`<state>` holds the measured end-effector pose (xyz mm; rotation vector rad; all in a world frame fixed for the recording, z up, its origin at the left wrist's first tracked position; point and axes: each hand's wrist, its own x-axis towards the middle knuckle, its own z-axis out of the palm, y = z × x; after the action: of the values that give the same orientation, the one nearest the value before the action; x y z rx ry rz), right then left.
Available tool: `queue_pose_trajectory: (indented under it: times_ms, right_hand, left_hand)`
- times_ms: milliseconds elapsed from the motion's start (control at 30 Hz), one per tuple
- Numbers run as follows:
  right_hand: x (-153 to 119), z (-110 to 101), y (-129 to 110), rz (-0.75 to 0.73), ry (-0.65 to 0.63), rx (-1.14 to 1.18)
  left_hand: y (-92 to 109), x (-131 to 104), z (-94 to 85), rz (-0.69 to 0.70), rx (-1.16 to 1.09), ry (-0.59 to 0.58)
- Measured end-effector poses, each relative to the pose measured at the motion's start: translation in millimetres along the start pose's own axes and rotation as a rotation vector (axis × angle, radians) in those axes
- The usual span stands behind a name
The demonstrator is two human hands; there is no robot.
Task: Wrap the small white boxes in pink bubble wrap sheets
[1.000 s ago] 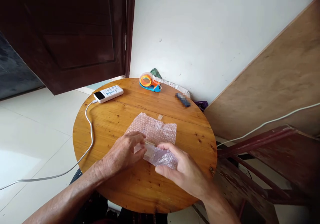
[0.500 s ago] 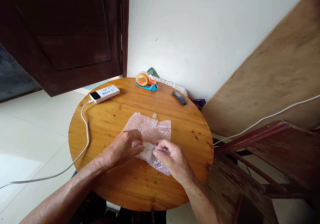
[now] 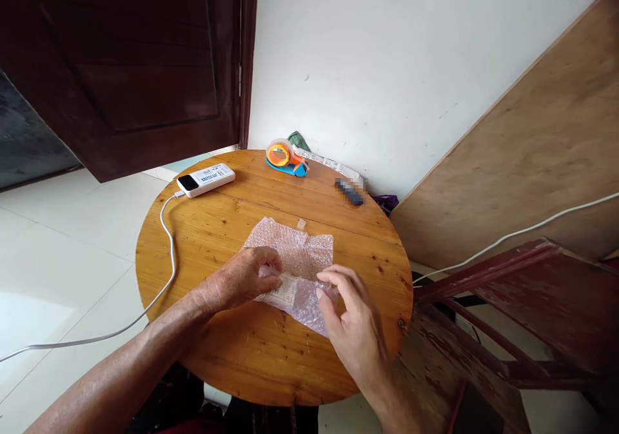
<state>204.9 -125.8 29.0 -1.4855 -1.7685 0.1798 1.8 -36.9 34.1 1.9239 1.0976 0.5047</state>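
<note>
A sheet of pinkish bubble wrap (image 3: 302, 251) lies on the round wooden table (image 3: 271, 376), its near part folded around a small flat pale item (image 3: 287, 290). My left hand (image 3: 249, 276) pinches the wrap at the left end of that item, thumb and fingers together. My right hand (image 3: 349, 308) is at the right end of the folded part, thumb and forefinger apart, with the fingertips close to the wrap's edge. Whether they touch the film is hard to tell.
A white power bank (image 3: 213, 177) with a cable (image 3: 173, 260) lies at the back left. At the back stand an orange and blue tape dispenser (image 3: 286, 158) and a dark blurred object (image 3: 349, 191). A small clear piece (image 3: 301, 224) lies beyond the wrap.
My right hand has moved right along the folded wrap, and its thumb and fingers have parted. More of the film beside the pale item shows. My left hand keeps its pinch.
</note>
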Motion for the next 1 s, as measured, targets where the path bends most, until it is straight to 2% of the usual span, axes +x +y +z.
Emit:
queue_pose_trajectory:
  times_ms: [67,167,267,433,533,633,767,900,1000]
  right_hand:
    - [-1.8,-4.0,-18.8,-0.197,0.011,-0.102]
    - [0.9,1.1,-40.4,-0.335,-0.190,-0.159]
    - [4.7,11.7,-42.7,-0.311,-0.311,-0.281]
    - [7.6,17.4,-35.1,-0.317,-0.375,-0.392]
    - [11.4,18.8,-39.0,-0.314,-0.418,-0.450]
    - [16.5,23.3,-43.5,-0.294,-0.431,-0.489]
    - [20.4,27.6,-45.1,-0.297,-0.446,-0.518]
    - [22.0,27.0,-44.9,-0.307,-0.458,-0.516]
    - [24.2,26.3,-45.2,-0.321,-0.460,-0.525]
  left_hand:
    - [-1.1,1.1,0.9,0.010,0.006,-0.001]
    - [-2.7,2.6,2.6,0.026,0.020,0.011]
    - [-2.7,1.6,-1.1,0.028,0.025,0.003]
    - [-5.8,-9.2,-22.3,0.058,0.064,0.040]
    - [-13.0,-14.5,-29.9,-0.048,0.182,0.132]
    - [-23.2,-18.6,-27.6,-0.133,0.292,0.217]
    - [-35.0,-32.5,-23.3,-0.230,0.303,0.303]
    - [-35.9,-46.2,-25.8,-0.359,0.231,0.276]
    - [-29.1,-45.0,-25.7,-0.395,0.231,0.240]
